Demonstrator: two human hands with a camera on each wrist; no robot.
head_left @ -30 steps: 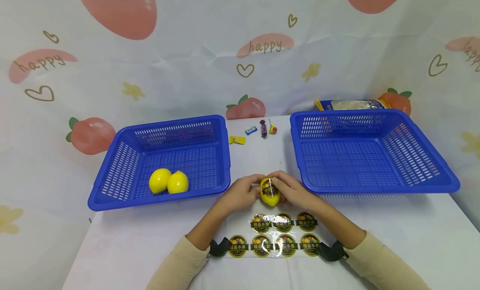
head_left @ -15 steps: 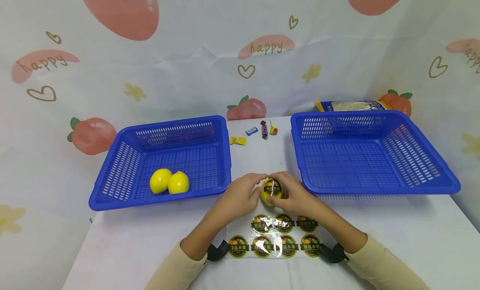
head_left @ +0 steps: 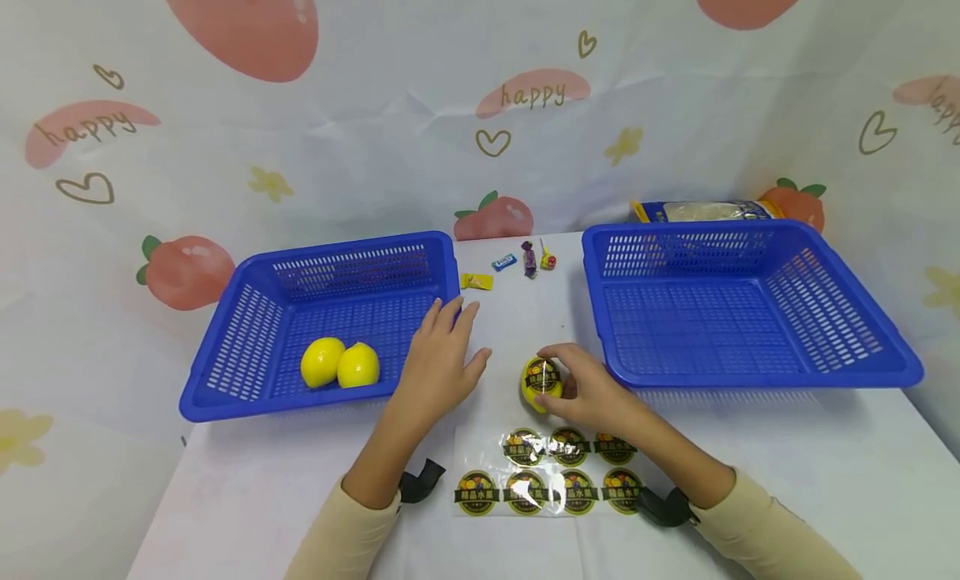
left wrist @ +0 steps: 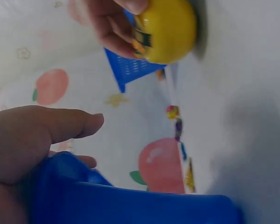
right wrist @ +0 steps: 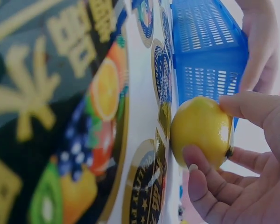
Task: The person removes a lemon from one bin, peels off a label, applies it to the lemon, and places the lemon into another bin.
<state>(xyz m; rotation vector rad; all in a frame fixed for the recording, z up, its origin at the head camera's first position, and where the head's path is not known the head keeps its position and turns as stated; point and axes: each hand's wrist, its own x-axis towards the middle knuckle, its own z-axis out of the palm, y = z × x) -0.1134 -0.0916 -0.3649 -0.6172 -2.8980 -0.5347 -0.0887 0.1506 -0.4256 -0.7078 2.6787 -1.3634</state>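
A yellow lemon (head_left: 534, 394) with a round black-and-gold sticker (head_left: 542, 377) on its upper side is held by my right hand (head_left: 596, 391), thumb and fingers around it. The right wrist view shows this lemon (right wrist: 200, 128) between the fingertips, close over the white surface. My left hand (head_left: 437, 359) is apart from it, fingers spread, over the right edge of the left blue basket (head_left: 247, 409). Two more lemons, one (head_left: 322, 362) beside the other (head_left: 358, 366), lie in that basket. Below the hands lies a clear sheet of round fruit stickers (head_left: 527, 491).
At the right stands a second blue basket (head_left: 750, 378), with a blue-and-yellow bag (head_left: 705, 211) behind it. Between the baskets, toward the back, lie a yellow candy (head_left: 477, 281), a blue candy (head_left: 504, 262), a purple candy (head_left: 529, 260) and a lollipop (head_left: 548, 260).
My left hand has let go of the stickered lemon and moved left to the left basket's edge. My right hand has shifted its grip and keeps holding the lemon.
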